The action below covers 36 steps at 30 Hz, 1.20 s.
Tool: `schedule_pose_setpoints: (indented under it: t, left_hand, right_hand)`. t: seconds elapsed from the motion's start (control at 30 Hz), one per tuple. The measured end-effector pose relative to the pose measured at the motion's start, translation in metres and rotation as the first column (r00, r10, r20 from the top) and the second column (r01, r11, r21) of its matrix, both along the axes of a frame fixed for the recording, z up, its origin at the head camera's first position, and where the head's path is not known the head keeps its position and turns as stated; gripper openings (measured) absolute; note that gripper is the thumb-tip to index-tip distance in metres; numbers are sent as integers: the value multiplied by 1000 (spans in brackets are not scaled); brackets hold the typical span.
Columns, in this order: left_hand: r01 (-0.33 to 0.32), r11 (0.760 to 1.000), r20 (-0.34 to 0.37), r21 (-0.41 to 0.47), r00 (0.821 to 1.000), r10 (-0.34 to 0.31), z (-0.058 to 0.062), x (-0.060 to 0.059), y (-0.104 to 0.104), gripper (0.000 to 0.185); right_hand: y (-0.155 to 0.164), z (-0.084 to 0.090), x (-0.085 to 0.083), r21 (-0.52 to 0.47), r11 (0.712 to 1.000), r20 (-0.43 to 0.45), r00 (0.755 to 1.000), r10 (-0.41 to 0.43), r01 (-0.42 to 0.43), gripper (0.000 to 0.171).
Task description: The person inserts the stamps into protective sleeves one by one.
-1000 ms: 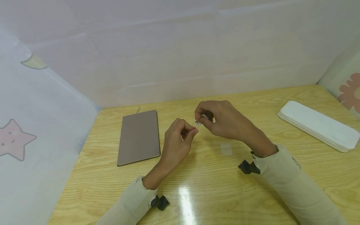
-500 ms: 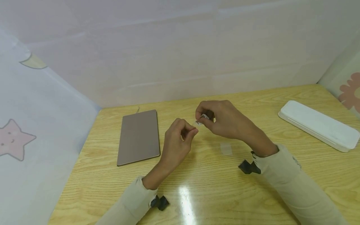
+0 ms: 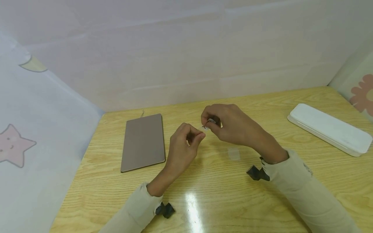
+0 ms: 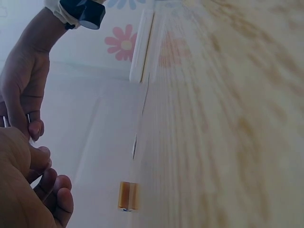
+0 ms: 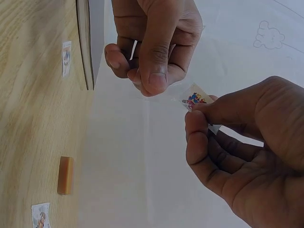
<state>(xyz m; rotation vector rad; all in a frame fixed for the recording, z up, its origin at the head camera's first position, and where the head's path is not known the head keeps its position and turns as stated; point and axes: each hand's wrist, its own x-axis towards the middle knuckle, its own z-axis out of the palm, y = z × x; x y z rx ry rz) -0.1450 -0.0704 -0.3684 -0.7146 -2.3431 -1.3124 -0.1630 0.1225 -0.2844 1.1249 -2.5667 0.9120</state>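
Both hands are raised over the wooden table, fingertips close together. My right hand (image 3: 233, 124) pinches a small paper piece printed with colourful figures, probably a sticker (image 5: 194, 99), between thumb and fingers. Clear film (image 5: 173, 91) stretches from that piece to my left hand (image 3: 184, 147), whose thumb and forefinger pinch its other end. The right wrist view shows both the left hand (image 5: 159, 45) and the right hand (image 5: 251, 137) at this work. From the left wrist, the left hand (image 4: 21, 180) hides most of the held piece.
A grey-brown flat notebook-like slab (image 3: 144, 142) lies left on the table. At right is a white lidded case (image 3: 330, 129). A pale translucent rectangle (image 3: 234, 154) lies near the right wrist. Small printed pieces (image 5: 66, 59) and an orange-brown block (image 5: 65, 175) rest on the table.
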Motion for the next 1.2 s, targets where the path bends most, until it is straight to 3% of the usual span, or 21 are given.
schedule_pose_setpoints:
  t: [0.3,0.67,1.2]
  left_hand:
    - [25,1000,6,10,1000,-25,1,1,1,9]
    - [5,1000,-26,-3,1000,-5,1,1,1,8]
    - [2,1000,-22,8,1000,-2,3,1,2,11]
  right_hand:
    - [0,0,1,18,999,-115,993,29,-27,19]
    - [0,1,2,25,998,-18,999,-48,49,14]
    - [-1,3,4,65,998,44,999,-10,7,15]
